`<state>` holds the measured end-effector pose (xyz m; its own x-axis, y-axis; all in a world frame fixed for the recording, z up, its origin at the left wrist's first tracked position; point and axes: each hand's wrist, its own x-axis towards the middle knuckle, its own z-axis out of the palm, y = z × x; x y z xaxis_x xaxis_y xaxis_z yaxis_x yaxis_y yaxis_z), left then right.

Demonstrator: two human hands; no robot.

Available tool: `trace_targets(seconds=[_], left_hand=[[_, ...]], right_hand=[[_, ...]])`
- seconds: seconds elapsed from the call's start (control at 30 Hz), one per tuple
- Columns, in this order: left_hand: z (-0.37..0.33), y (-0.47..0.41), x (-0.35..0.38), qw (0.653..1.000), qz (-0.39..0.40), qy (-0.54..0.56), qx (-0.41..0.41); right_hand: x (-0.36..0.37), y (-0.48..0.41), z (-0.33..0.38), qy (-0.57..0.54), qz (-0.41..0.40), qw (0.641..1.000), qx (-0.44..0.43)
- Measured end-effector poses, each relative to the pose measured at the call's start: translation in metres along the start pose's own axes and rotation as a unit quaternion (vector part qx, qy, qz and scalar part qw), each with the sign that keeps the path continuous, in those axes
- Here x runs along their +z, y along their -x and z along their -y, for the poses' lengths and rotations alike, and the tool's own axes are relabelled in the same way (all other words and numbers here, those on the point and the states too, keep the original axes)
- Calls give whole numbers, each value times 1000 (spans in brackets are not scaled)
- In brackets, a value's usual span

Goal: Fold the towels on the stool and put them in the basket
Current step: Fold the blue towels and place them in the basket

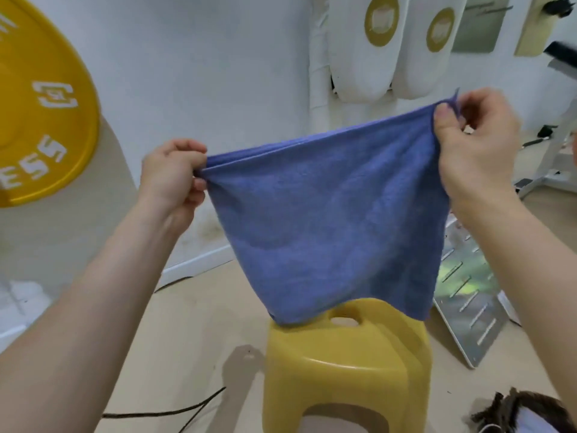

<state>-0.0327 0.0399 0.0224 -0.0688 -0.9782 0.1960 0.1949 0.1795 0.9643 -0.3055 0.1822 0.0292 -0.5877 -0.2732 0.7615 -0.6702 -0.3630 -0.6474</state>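
Observation:
A blue towel [324, 220] hangs doubled over in the air, stretched between both hands. My left hand [170, 179] pinches its upper left corner. My right hand [474, 142] pinches the upper right corner, held higher than the left. The towel's lower edge hangs just above, or touching, the seat of a yellow plastic stool [346, 360] directly below. The stool's seat, with a handle slot, shows no other towel on its visible part. The basket is out of view.
A large yellow weight plate [40, 98] leans at the left against a beige surface. White pads [371, 48] hang on the back wall. A perforated metal panel [468, 295] leans right of the stool. Black cables [175, 410] cross the floor. A person's head shows at bottom right.

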Motion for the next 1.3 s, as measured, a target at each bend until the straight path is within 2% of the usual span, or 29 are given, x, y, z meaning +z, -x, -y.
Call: trace_targets(seconds=[0.13, 0.2, 0.27, 0.4, 0.5, 0.57, 0.63, 0.73, 0.8, 0.87, 0.93, 0.97, 1.03, 1.13, 1.23, 1.3], left_hand=[[-27, 1, -11, 1000, 9, 6, 8], [-20, -7, -12, 999, 34, 4, -34], [11, -17, -7, 993, 50, -63, -89], [110, -21, -4, 942, 89, -239, -217], [155, -18, -6, 905, 127, -284, -289], [165, -19, 2, 902, 135, -280, -299], [170, -20, 14, 913, 137, -242, -297], [176, -20, 28, 938, 110, -120, -305], [186, -23, 30, 941, 126, -55, -310], [198, -24, 27, 934, 204, -72, -285], [212, -21, 27, 915, 272, -197, -222], [218, -18, 28, 908, 274, -261, -182], [227, -18, 33, 915, 227, -307, -131], [237, -21, 40, 942, 150, -294, -68], [243, -26, 47, 959, 89, -270, -11], [245, -26, 53, 967, 76, -243, -5]], right_hand=[[-6, -13, 15, 14, 41, 999, 21], [-4, -14, 4, 26, 81, 993, 78], [1, -3, -25, 71, 132, 980, 134], [1, 46, -99, 218, 240, 922, 211], [-11, 77, -136, 287, 296, 872, 264], [-16, 85, -149, 306, 314, 849, 295], [-19, 87, -155, 270, 297, 840, 366], [-17, 89, -164, 193, 252, 836, 448], [-17, 93, -176, 170, 222, 839, 467], [-17, 96, -187, 177, 208, 841, 468], [-17, 100, -198, 190, 199, 844, 461], [-17, 101, -203, 198, 193, 845, 458], [-17, 101, -212, 208, 188, 842, 461], [-17, 104, -222, 244, 192, 837, 450], [-16, 106, -231, 330, 192, 861, 338], [-14, 109, -233, 337, 192, 878, 281]])
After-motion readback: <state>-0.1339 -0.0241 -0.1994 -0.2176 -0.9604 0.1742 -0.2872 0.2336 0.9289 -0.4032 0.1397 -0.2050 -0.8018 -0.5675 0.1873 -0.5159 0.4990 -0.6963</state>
